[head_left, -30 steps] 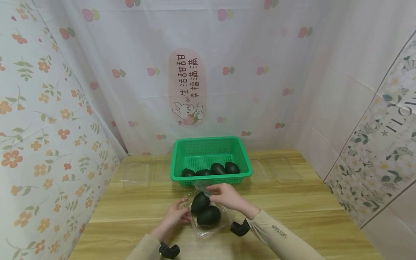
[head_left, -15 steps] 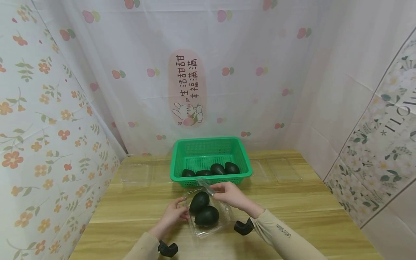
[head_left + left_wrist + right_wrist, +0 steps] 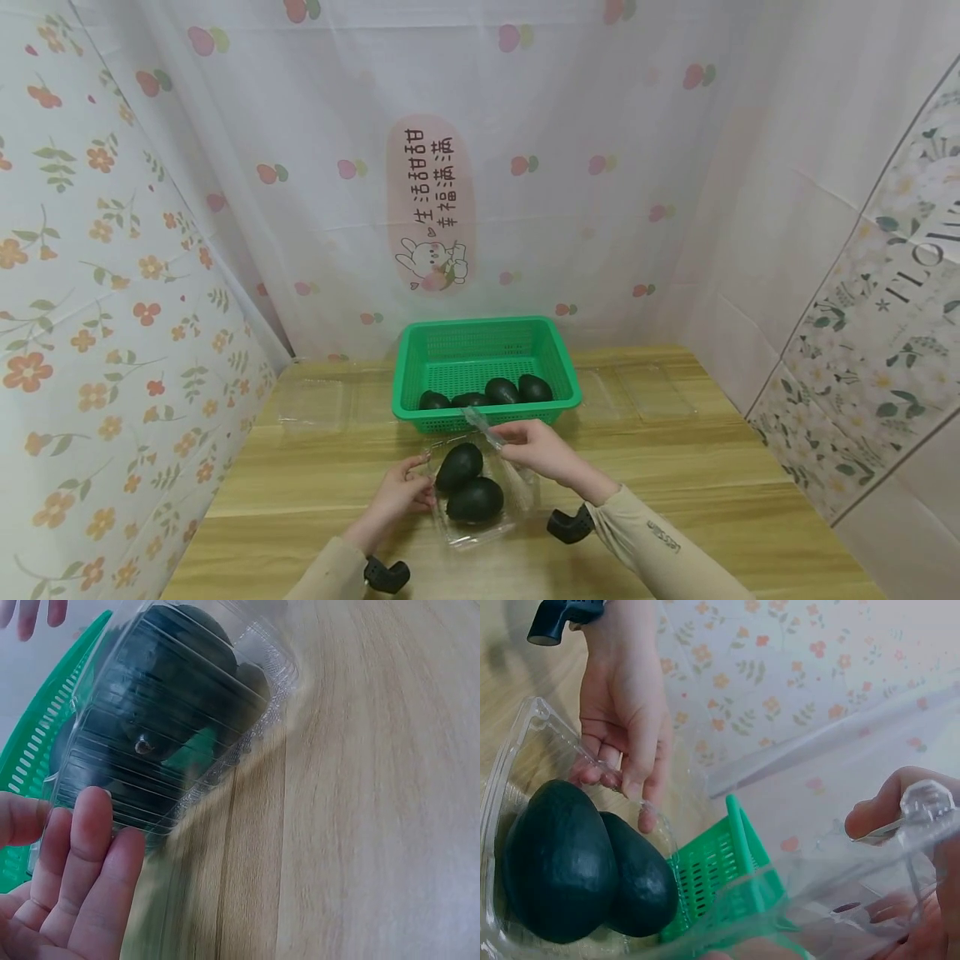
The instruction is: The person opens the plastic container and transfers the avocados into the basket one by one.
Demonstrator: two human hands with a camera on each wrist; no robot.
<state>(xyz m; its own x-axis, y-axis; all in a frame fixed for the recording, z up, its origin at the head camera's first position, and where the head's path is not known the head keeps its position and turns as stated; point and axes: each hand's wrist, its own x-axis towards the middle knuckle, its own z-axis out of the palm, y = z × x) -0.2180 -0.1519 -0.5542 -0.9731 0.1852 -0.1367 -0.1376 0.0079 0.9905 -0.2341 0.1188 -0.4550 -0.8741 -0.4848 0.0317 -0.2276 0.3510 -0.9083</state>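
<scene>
Two dark green avocados (image 3: 476, 500) lie side by side in a clear plastic clamshell box (image 3: 474, 540), in front of the basket in the head view. My left hand (image 3: 401, 493) pinches the box's left rim between thumb and fingers, as the right wrist view also shows. My right hand (image 3: 542, 450) grips the edge of the clear lid (image 3: 780, 930), which stands raised beside the avocados. In the left wrist view the box tilts near the wooden table, its ribbed underside showing, with my left fingers (image 3: 91, 832) against it.
Behind the box stands a green plastic basket (image 3: 487, 322) with several avocados (image 3: 534, 388) along its near side. Clear plastic trays (image 3: 313, 402) lie on the wooden table (image 3: 300, 467) left of the basket, and more clear trays (image 3: 657, 392) lie to its right. Printed curtains surround the table.
My right hand has drawn slightly to the right, and the lid edge has swung up and away from the avocados. Left hand, box and avocados have shifted a little to the left.
</scene>
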